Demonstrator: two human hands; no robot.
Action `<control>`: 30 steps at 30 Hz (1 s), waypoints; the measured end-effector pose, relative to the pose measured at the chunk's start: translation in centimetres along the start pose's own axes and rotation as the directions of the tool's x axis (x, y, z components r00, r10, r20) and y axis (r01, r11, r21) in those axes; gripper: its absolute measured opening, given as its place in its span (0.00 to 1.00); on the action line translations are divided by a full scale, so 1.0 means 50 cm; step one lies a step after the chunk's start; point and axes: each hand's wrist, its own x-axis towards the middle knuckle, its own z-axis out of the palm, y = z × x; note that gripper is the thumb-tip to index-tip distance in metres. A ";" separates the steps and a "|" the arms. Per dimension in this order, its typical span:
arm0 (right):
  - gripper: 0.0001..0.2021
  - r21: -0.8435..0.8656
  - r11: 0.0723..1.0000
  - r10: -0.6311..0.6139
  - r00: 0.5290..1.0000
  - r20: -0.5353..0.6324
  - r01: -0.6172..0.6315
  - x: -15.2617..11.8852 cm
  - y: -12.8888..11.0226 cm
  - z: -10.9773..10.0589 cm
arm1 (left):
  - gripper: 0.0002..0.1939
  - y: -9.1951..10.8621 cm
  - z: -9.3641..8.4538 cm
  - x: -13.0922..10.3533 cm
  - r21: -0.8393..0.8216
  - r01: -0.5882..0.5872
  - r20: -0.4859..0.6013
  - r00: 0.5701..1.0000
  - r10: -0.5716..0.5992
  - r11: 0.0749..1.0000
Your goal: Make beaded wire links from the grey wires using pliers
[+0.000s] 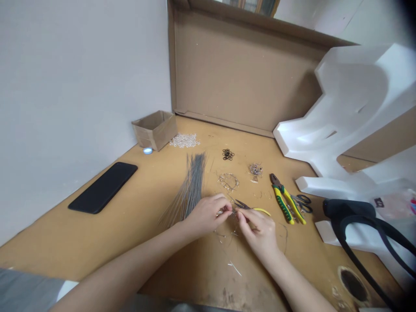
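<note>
1. Pinching a thin metal piece (233, 212) at the fingertips, the left hand (208, 212) and right hand (258, 227) nearly meet, just right of the grey wire bundle (195, 182).
2. The thin metal piece looks tiny and silvery, mostly covered.
3. Its direction and long axis cannot be told behind the fingers.
4. Beyond the bundle, leftward, stands an open-topped cardboard box (154, 132), its floor hidden; clear beads (184, 140) lie beside it.
</note>
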 end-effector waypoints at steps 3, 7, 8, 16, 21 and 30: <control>0.07 0.003 1.000 0.007 1.000 -0.002 -0.007 0.001 -0.001 0.000 | 0.05 0.001 0.000 0.001 -0.007 0.013 -0.010 1.000 -0.013 1.000; 0.08 -0.013 1.000 -0.004 1.000 0.002 0.004 0.001 -0.001 0.000 | 0.06 0.001 0.001 0.000 0.018 0.018 -0.001 1.000 -0.018 1.000; 0.08 -0.025 1.000 -0.007 1.000 0.007 0.007 0.000 -0.002 0.000 | 0.06 0.000 0.001 0.000 0.030 0.017 0.004 1.000 -0.017 0.999; 0.08 -0.061 0.998 -0.008 1.000 0.015 0.009 0.001 -0.005 -0.001 | 0.06 0.003 0.003 0.000 0.023 0.010 -0.002 1.000 -0.010 1.000; 0.08 -0.074 0.997 -0.017 1.000 0.020 0.018 0.001 -0.006 -0.001 | 0.06 0.003 0.003 0.000 0.030 0.014 0.003 1.000 -0.014 0.999; 0.09 -0.087 0.996 -0.010 0.998 0.065 0.015 -0.003 -0.003 0.001 | 0.06 -0.002 -0.001 0.000 0.059 -0.050 0.081 0.996 0.045 0.997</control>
